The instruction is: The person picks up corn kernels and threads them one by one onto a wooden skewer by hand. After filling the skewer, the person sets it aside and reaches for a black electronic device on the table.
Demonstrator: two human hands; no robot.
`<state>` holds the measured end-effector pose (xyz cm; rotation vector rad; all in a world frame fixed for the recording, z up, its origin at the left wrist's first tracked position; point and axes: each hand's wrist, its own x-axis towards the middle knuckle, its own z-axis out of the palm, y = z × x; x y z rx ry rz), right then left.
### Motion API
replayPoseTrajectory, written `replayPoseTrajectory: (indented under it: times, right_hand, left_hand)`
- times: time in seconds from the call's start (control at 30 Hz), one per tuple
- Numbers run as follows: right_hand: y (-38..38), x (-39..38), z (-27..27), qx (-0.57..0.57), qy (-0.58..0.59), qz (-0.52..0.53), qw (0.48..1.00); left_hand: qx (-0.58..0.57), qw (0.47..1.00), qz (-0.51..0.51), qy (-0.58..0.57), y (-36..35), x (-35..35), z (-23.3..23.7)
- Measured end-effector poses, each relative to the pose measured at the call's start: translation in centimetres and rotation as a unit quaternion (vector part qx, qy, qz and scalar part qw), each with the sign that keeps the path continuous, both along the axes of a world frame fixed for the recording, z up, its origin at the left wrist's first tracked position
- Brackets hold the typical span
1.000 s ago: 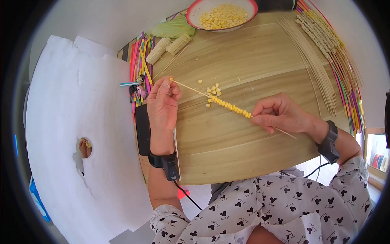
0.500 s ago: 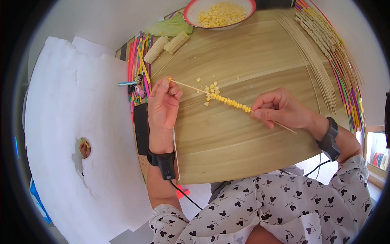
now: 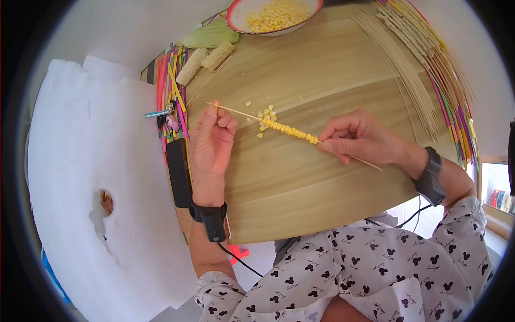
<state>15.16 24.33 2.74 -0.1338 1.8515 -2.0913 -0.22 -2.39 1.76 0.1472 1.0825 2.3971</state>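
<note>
I see the left hand (image 3: 212, 142) at the left of the wooden table (image 3: 300, 188), thumb and forefinger pinching a single kernel (image 3: 216, 104) near the far tip of the thin stick (image 3: 240, 112), its other fingers curled. The right hand (image 3: 359, 137) pinches the stick between thumb and forefinger, just beside the row of threaded kernels (image 3: 289, 130). The stick slants over the table between both hands, its near end jutting past the right one. Loose kernels (image 3: 268, 113) lie close to it, and the row hides some of them from me. At the far side I have the red-rimmed bowl (image 3: 230, 24) of kernels; left of it, a green husk (image 3: 209, 35) and two bare cobs (image 3: 191, 66). Colored strips (image 3: 163, 80), a keyring (image 3: 171, 123) and a black case (image 3: 178, 172) crowd the left edge, near the left hand. Plain sticks (image 3: 405, 67) and beaded sticks (image 3: 410, 32) fill the far right. Compared with the earlier frames, the stick's tip now pokes out beyond the single kernel, and my whole view has shifted a little; the right hand's grip looks unchanged.
</note>
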Motion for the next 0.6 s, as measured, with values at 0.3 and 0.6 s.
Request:
replayPoseTrajectory:
  times: [0.3, 0.6]
  right_hand:
    - [-0.3, -0.1, -0.1, 0.003, 0.015, -0.019, 1.0]
    - [-0.4, -0.1, 0.0, 0.013, 0.029, -0.021, 0.999]
  left_hand:
    - [-0.024, 0.998, -0.057, -0.006, 1.7, 2.4, 0.3]
    - [-0.051, 0.997, -0.063, 0.006, 2.1, 3.2, 0.0]
